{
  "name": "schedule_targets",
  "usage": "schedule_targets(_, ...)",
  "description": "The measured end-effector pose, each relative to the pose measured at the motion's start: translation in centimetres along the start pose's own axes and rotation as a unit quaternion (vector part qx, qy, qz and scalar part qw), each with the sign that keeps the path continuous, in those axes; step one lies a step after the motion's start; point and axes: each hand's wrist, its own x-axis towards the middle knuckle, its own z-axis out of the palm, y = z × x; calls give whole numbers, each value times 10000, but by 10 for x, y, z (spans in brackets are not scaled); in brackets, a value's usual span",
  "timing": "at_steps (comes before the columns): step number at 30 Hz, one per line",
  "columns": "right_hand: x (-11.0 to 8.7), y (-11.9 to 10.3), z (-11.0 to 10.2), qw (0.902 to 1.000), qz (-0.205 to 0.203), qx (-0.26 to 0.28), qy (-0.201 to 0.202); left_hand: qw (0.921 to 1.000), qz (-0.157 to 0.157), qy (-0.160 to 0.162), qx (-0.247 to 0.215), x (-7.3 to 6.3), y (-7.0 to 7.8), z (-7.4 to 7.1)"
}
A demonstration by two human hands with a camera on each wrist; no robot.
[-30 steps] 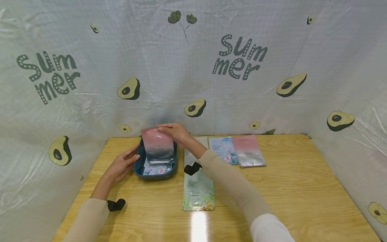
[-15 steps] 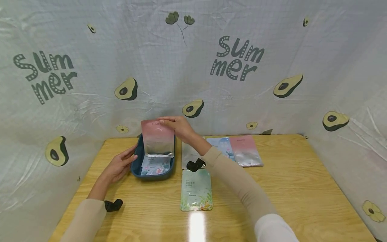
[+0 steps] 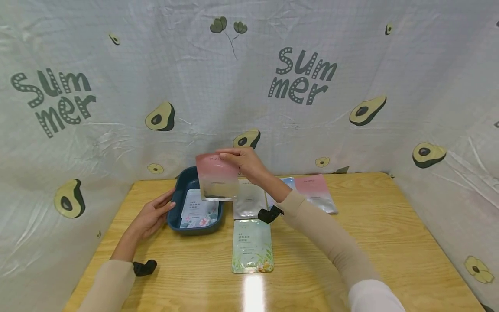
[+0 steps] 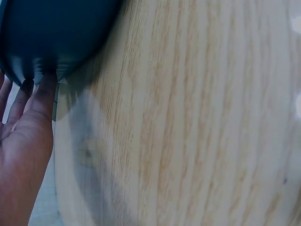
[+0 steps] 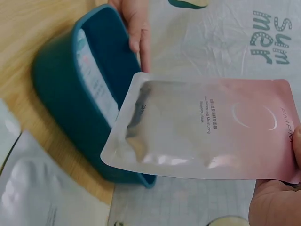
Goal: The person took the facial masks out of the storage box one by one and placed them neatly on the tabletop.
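My right hand (image 3: 246,164) pinches the top corner of a pink-and-silver face mask sachet (image 3: 217,178), holding it up over the right side of a dark blue bin (image 3: 195,232). The same sachet (image 5: 211,127) fills the middle of the right wrist view, its printed face showing. Inside the bin lies a pale blue flowered sachet (image 3: 198,209); whether others lie beneath is hidden. My left hand (image 3: 150,219) rests against the bin's left side with extended fingers. In the left wrist view, those fingers (image 4: 44,96) touch the bin's outer wall.
Right of the bin, a silver sachet (image 3: 250,199) lies behind a green flowered sachet (image 3: 252,247). Farther right are a blue sachet (image 3: 289,183), mostly covered by my right arm, and another pink sachet (image 3: 315,190). A patterned curtain (image 3: 304,143) hangs behind the wooden table (image 3: 370,242).
The pink-and-silver sachet has risen out of the bin and shifted right with my right hand, uncovering more of the blue sachet inside. My left hand stays at the bin.
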Motion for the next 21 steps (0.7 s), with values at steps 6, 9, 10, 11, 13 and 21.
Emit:
schedule_targets(6,-17,5,-21,9998,-58,167,74,9999,5,-40,-117,0,0,-1)
schedule_targets(9,-25,6,-30,9995,-78,262,152,9999,-2,-46,-128,-1,0,-2)
schedule_targets(10,-27,6,-33,9994,-107,293,180,9999,-8,-55,-106,-2,0,-2)
schedule_targets(11,-29,6,-36,9992,-151,313,215,9999,-13,-64,-83,-2,0,-3)
schedule_targets(13,-34,6,-42,9988,-223,344,252,10000,-23,-68,-38,-2,0,-2)
schedule_targets(21,-51,9,-62,9976,-292,555,278,10000,-15,-73,-16,-2,1,-1)
